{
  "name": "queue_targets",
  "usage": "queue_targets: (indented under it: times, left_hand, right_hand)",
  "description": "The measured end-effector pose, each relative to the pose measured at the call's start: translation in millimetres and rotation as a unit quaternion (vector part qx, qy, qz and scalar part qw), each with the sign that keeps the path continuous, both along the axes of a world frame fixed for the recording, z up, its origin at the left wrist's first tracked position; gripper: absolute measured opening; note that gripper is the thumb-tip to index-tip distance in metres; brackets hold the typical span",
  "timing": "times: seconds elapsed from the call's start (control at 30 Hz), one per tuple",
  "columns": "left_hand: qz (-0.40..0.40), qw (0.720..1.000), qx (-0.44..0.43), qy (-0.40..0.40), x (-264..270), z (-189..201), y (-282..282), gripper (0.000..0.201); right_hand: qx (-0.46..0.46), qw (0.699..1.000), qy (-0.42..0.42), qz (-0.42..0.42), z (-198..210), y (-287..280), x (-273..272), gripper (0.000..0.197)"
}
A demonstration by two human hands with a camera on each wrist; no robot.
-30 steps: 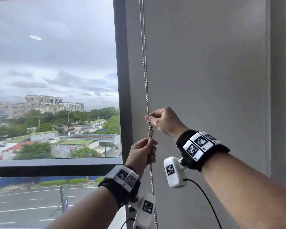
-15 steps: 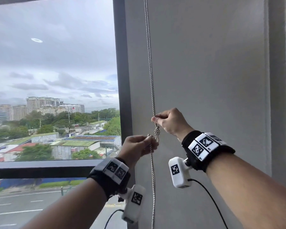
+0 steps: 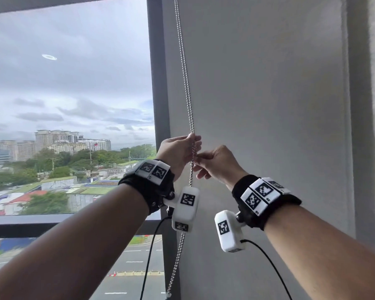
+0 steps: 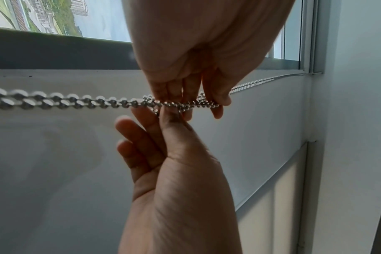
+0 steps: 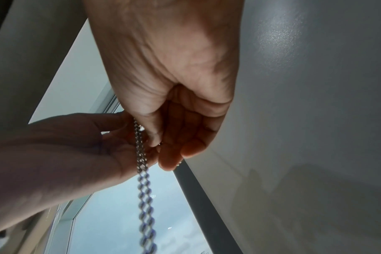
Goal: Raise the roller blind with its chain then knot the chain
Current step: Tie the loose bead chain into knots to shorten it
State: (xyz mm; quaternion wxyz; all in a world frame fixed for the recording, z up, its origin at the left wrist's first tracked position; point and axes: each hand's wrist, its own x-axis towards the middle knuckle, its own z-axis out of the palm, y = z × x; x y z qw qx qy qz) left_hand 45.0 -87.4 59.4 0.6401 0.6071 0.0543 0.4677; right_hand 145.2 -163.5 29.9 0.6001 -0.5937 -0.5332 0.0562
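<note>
A doubled metal bead chain hangs down the grey wall beside the window. My left hand grips both strands from the window side. Just below it, my right hand pinches the chain between thumb and forefinger, its other fingers spread. In the left wrist view the left hand holds the strands next to a small knot, which the right hand pinches. The right wrist view shows the chain running between the right hand and the left hand. Below the hands the chain hangs loose.
The dark window frame post stands just left of the chain, with the glass beyond it. A plain grey wall fills the right side. Cables hang from both wrist cameras.
My left hand has let go below the knot, risen and taken the chain above my right hand's pinch. My right hand has stayed at about knot height.
</note>
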Motion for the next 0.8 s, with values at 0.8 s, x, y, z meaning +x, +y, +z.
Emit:
queue_targets:
  times: [0.8]
  left_hand:
    - [0.096, 0.99, 0.056, 0.089, -11.1, -1.9, -10.0, 0.022]
  right_hand:
    - [0.058, 0.982, -0.084, -0.16, 20.4, -4.7, 5.1, 0.018]
